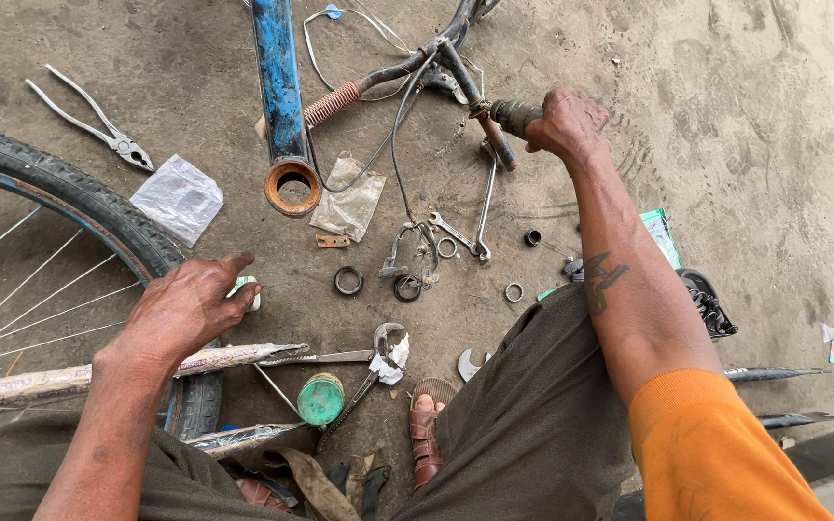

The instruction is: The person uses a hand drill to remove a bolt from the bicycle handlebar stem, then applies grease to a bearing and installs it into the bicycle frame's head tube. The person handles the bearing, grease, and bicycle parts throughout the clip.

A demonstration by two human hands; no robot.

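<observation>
Gripping status, right hand (569, 123): closed around the dark handlebar grip (514, 116) at the end of a rusty handlebar (456, 69), arm stretched forward.
Left hand (185, 307): fingers curled loosely over a small white-and-green object (248, 287); contact with the fingertips is visible, a firm hold cannot be confirmed.
Handlebar position: lying on the concrete floor (745, 125) at upper centre, just right of the blue frame tube (277, 82), with thin cables looped around it.
Frame tube: blue, ending in a rusty open ring (292, 186) facing the camera.
Wheel: bicycle tyre (69, 193) with spokes at left, partly under the left forearm.
Pliers (98, 123): on the floor at upper left, handles spread, well apart from both hands.
Plastic bags: one crumpled clear bag (179, 198) beside the tyre, another (347, 198) just right of the ring.
Small parts: spanners (480, 217), rings and washers scattered between the handlebar and the person's knee.
Green round tin (320, 398): on the floor near the sandalled foot (426, 434).
Sleeve: orange, on the right arm.
</observation>
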